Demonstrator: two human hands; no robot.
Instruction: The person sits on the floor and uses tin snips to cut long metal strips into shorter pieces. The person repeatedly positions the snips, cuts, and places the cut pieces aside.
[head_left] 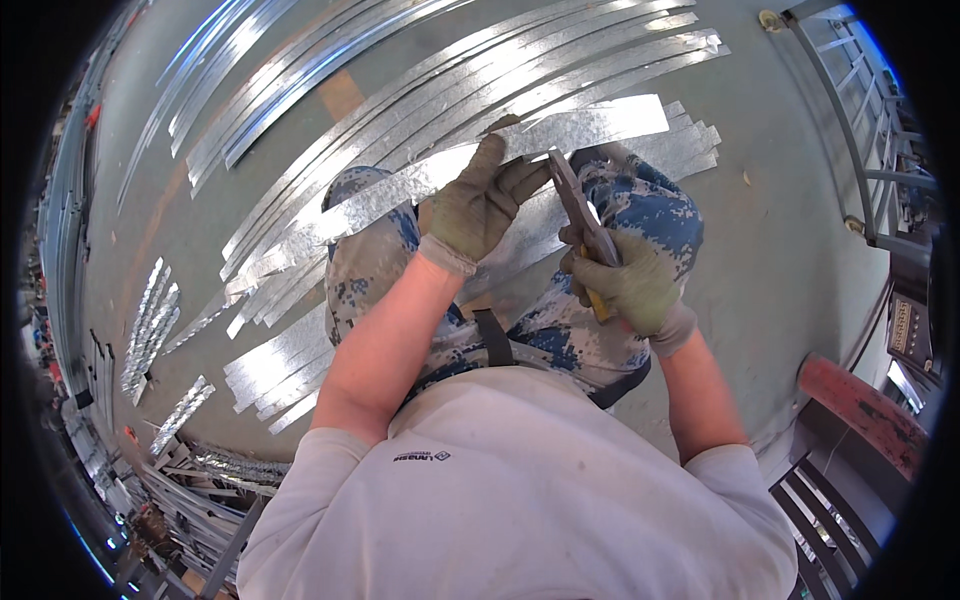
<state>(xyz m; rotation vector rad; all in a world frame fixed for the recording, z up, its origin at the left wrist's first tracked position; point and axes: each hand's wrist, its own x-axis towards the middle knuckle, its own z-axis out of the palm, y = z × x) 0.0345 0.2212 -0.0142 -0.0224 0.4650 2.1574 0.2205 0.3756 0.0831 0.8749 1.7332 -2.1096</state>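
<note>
In the head view, the left hand pinched a long metal strip across the knees, and the right hand was closed on snips biting the strip's lower edge. A clean cut probably called for holding the strip taut, blades square. More strips lay on the concrete floor toward 12 o'clock, offcuts at 9, a railing at 2.

The snips handles vanish inside the right hand. At nine o'clock, metal strips blur toward the rim; scrap at seven o'clock stays indistinct.
</note>
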